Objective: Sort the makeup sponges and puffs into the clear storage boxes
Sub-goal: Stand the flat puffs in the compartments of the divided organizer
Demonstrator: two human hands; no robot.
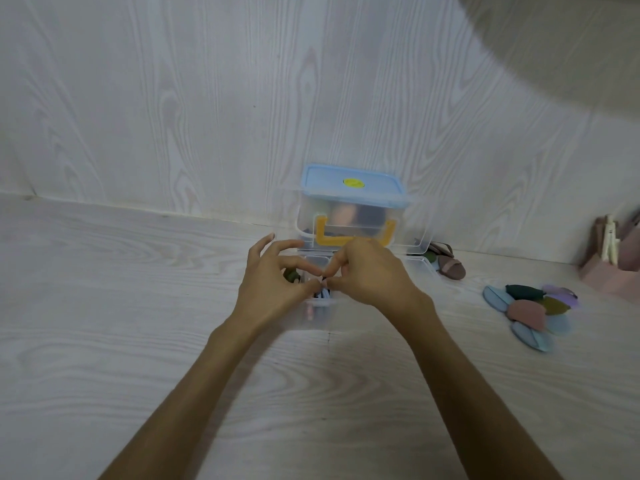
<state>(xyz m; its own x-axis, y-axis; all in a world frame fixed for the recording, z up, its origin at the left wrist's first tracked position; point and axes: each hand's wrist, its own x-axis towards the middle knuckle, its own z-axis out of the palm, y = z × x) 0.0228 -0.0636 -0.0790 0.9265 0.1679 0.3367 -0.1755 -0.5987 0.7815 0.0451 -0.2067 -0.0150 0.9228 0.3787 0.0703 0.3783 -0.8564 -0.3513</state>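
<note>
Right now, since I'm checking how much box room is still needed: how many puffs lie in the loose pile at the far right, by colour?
Blue puffs: 3
Dark green puff: 1
Lilac puff: 1
Olive puff: 1
Pink puff: 1
Total: 7 visible; any hidden underneath cannot be counted.
</note>
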